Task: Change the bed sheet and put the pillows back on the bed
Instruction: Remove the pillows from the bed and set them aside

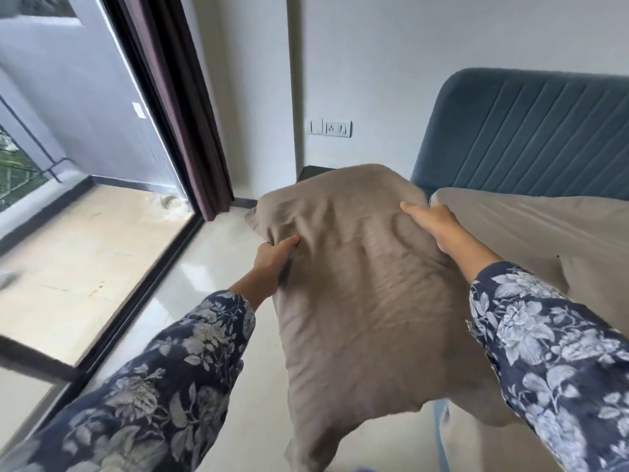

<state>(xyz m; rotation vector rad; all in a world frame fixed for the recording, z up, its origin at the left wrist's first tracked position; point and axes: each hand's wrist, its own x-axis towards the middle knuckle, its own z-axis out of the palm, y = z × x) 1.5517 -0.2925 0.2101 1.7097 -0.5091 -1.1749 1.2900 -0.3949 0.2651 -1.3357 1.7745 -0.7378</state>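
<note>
Taupe pillow [357,267], slightly blurred, gripped by both hands.

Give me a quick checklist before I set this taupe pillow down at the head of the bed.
1. Left hand grips the pillow edge: ok.
2. Right hand holds the pillow's other side: ok.
3. Pillow off the floor: ok, it hangs in the air beside the bed.
4. Taupe sheet already covers the mattress by the headboard: ok.
5. Landing spot free of other things: cannot tell, only part of the bed shows.
6. Sheet smooth: not ok, a fold shows near the edge.
</note>
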